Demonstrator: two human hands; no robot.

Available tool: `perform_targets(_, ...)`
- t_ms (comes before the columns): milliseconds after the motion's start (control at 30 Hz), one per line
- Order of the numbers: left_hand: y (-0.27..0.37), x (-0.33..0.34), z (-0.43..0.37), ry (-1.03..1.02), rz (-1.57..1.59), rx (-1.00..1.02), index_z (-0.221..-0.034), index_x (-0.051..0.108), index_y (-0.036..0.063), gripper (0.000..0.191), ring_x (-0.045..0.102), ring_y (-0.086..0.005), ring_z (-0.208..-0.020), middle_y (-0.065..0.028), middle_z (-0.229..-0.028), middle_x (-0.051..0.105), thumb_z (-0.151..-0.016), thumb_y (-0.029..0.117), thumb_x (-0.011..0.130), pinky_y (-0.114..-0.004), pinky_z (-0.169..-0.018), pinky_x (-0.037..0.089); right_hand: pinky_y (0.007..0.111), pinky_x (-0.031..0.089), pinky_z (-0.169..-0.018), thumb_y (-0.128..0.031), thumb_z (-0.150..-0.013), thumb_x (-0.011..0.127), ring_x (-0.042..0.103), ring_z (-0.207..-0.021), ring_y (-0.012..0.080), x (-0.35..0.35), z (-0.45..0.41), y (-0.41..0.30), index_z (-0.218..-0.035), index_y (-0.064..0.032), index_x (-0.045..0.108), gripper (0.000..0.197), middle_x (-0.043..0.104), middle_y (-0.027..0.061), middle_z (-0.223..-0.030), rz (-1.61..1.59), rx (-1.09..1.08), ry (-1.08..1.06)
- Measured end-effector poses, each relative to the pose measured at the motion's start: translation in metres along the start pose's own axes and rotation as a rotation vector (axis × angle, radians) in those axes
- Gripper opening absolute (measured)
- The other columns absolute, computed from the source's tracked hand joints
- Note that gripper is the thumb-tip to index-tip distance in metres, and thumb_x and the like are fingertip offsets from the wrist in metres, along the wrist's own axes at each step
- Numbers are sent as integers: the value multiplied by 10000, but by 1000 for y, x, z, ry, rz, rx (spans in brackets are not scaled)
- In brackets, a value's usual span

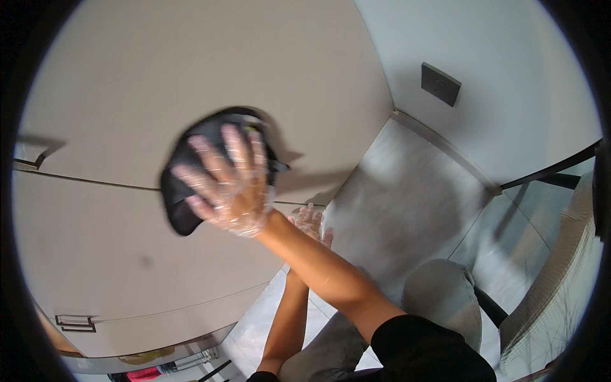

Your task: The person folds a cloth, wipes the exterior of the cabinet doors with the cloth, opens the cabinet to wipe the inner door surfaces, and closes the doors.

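Observation:
My right hand (pixel 234 186), in a clear plastic glove, is spread flat on a black cloth (pixel 210 129) against the beige cabinet door (pixel 286 71). The cloth lies over part of the seam between two doors, and one pointed corner sticks out to the right. My left hand (pixel 310 223), also in a clear plastic glove, is lower and partly behind my right forearm. Its fingers are apart near the door's edge by the floor, and no object shows in it. Whether it touches the door cannot be told.
Dark handles (pixel 75 323) stick out from the cabinet at the left. A dark wall socket (pixel 441 84) is on the pale wall at the upper right. A chair with a ribbed cushion (pixel 549 281) stands at the right, on the grey tiled floor (pixel 410 191).

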State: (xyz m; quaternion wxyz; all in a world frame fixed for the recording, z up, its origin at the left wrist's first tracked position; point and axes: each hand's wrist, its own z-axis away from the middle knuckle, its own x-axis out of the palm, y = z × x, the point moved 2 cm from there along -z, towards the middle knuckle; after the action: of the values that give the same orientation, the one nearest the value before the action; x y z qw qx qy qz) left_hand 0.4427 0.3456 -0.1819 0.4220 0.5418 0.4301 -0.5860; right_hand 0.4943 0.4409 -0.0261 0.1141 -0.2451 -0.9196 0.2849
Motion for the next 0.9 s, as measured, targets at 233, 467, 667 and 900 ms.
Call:
perform_targets(233, -50, 45, 46, -728, 4, -420, -1175, 663, 83, 394, 636, -372, -1148, -203, -1239, 661, -953, 385, 545, -484, -953, 502, 413, 295, -1170, -350, -1010, 501, 322, -1433, 323, 43, 242, 112, -1519, -19, 242, 660, 314, 191, -1564, -150, 1083, 201)
perform_targets(467, -83, 48, 49, -606, 13, -412, -1227, 644, 105, 449, 666, -391, -1062, -221, -1133, 695, -941, 429, 521, -494, -904, 521, 477, 285, -1147, -408, -957, 587, 337, -1380, 365, 50, 244, 89, -1494, 16, 303, 741, 345, 220, -1503, -496, 1106, 219)
perform_targets(667, -58, -61, 32, -395, 31, -140, -1251, 623, 91, 460, 665, -386, -1054, -217, -1166, 685, -941, 423, 552, -497, -892, 523, 722, 216, -1101, -190, -741, 675, 258, -1393, 559, 1, 88, 10, -1418, -175, 485, 703, 288, 224, -1590, -134, 92, -271)
perform_targets(900, 7, -208, 52, -442, 154, -82, -1341, 510, 99, 527, 681, -407, -890, -238, -984, 701, -956, 453, 577, -512, -818, 533, 705, 255, -1087, -56, -783, 607, 398, -1354, 466, -24, -46, -55, -1389, -219, 566, 629, 393, 126, -1566, 46, -196, -159)
